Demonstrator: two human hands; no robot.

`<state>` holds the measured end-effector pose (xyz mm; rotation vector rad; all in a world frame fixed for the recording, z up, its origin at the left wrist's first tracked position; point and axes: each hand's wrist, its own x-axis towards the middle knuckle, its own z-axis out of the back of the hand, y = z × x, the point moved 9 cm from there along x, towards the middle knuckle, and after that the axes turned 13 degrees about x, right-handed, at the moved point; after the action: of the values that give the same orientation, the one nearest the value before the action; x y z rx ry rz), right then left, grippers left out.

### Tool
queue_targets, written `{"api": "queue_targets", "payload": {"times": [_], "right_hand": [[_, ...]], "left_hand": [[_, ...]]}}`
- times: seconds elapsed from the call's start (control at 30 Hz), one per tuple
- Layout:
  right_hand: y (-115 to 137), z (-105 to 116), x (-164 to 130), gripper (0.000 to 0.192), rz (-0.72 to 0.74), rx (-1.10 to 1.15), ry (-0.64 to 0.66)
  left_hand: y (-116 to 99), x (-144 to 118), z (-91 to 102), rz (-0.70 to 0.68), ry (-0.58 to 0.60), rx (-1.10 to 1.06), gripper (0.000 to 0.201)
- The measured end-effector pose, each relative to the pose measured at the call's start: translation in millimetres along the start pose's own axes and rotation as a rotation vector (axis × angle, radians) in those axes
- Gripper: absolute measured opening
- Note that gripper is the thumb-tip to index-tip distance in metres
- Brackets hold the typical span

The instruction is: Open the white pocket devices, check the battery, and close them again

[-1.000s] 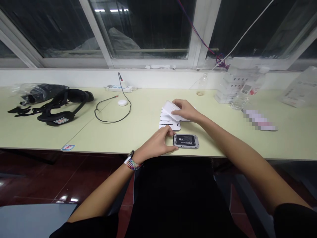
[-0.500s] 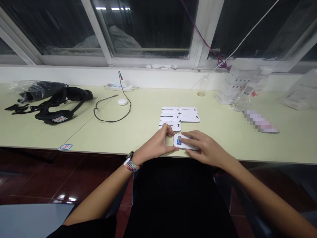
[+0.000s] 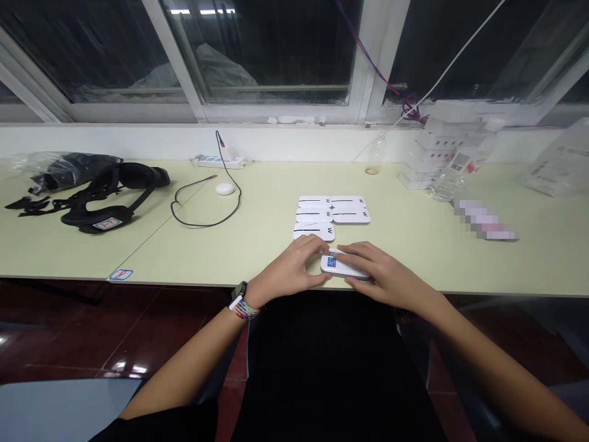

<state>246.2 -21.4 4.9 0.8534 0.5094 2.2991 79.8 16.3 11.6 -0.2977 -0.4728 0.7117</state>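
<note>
A small white device (image 3: 338,265) with a blue sticker lies near the front edge of the pale green table (image 3: 257,233). My left hand (image 3: 294,268) grips its left end with thumb and fingers. My right hand (image 3: 377,270) lies over its white back cover, fingers pressing down on top. Just behind it, several white covers (image 3: 330,216) with black lines lie flat in rows.
A black strap harness (image 3: 108,190) and a plastic bag lie at the far left. A black cable (image 3: 207,202), a white round puck (image 3: 225,189) and a power strip (image 3: 218,162) sit by the wall. White boxes (image 3: 437,162) and a plastic bottle stand at right.
One second ago my right hand held a white cover over the rows and the device's battery showed. The cover now sits on the device, with my right hand pressing on it.
</note>
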Motion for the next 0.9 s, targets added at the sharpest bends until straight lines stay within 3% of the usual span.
{"api": "queue_targets", "payload": {"times": [0.1,0.23,0.33,0.6,0.67,0.77,0.9], "right_hand": [[-6.3,10.5,-7.7,0.067,-0.07,0.026,-0.045],[-10.3,15.7,-17.8,0.064,-0.053,0.025,-0.072],[-17.0,17.7,-21.2,0.076,-0.077,0.047,-0.121],[-22.2,22.3,-20.9,0.103,-0.13,0.206,-0.187],[-17.2,25.4,-20.3,0.089,-0.093,0.231,-0.189],[-10.4,28.2,-19.5,0.048,-0.042,0.239,-0.159],[-11.2,35.1,-20.1,0.036,-0.049,0.254,-0.202]], "left_hand": [[-5.9,-0.2,0.9,-0.031,-0.017,0.072,0.027],[-8.5,-1.1,-1.1,-0.061,-0.027,0.14,0.025],[-8.0,-1.8,-1.5,-0.063,-0.036,0.177,0.022],[-13.3,-5.8,-4.7,-0.163,-0.024,0.27,0.038],[-12.6,-5.7,-3.2,-0.161,-0.033,0.243,0.037],[-13.6,-4.4,-1.4,-0.163,-0.046,0.198,0.032],[-17.0,-2.2,0.1,-0.16,-0.06,0.165,0.028]]}}
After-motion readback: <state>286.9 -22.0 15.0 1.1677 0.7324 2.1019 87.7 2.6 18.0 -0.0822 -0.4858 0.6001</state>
